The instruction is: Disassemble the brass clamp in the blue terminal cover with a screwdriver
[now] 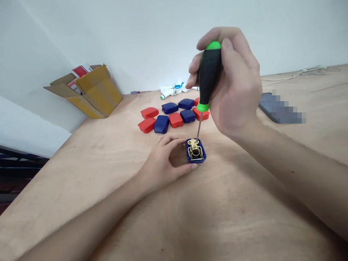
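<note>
- Driving a screw is the step in hand, by my reading: the right hand (231, 87) is wrapped tight around the black-and-green screwdriver (208, 74), whose thin shaft comes down onto the top of the brass fitting (195, 149).
- That fitting sits inside an open blue plastic case (196, 151), which rests on the wooden table (174, 203), near its middle and just in front of the person.
- The left hand (163, 163) pinches the case from its left side, thumb and fingers closed against its edges, pinning it to the table.
- Keeping the shaft upright and pressing straight down should keep the tip from slipping out of the screw head; the shaft looks slightly tilted now.
- A firm left-hand pinch should stop the small case from spinning with the turn.
- Further back lie red and blue cases (174, 115), white plastic fittings (174, 90) and a cardboard box (91, 90), all well apart from the work.
</note>
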The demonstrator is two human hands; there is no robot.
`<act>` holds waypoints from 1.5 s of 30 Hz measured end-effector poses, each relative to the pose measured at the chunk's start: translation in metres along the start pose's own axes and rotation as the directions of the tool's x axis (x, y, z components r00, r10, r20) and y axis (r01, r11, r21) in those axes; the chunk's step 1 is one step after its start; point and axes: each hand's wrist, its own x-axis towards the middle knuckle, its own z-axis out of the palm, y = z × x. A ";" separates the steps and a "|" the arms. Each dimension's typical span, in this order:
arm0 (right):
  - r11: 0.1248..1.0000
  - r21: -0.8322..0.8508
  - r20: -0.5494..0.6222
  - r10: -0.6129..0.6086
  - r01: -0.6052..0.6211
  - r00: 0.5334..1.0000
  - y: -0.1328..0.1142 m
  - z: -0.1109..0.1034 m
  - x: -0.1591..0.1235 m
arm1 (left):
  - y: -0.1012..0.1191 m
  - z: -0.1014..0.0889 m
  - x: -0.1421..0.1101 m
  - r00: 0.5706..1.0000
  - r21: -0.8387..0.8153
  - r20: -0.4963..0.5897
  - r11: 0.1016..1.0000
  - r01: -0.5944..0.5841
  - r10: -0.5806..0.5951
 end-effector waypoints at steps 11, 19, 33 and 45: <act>0.986 -0.168 -0.083 -0.007 -0.007 0.997 -0.008 0.008 -0.003 | 0.000 0.002 0.000 1.000 -0.001 0.002 1.000 0.014 -0.014; 0.955 -0.290 -0.074 -0.086 0.061 0.994 -0.013 0.007 -0.004 | 0.000 0.001 0.000 1.000 -0.011 0.004 1.000 0.002 -0.002; 0.985 -0.173 -0.038 -0.020 0.013 0.999 -0.015 0.000 0.003 | 0.000 0.000 0.000 1.000 -0.005 0.009 1.000 0.007 -0.007; 0.996 -0.077 -0.048 0.049 -0.053 0.998 -0.019 0.005 0.003 | 0.000 0.001 0.000 1.000 -0.009 0.005 1.000 0.009 -0.009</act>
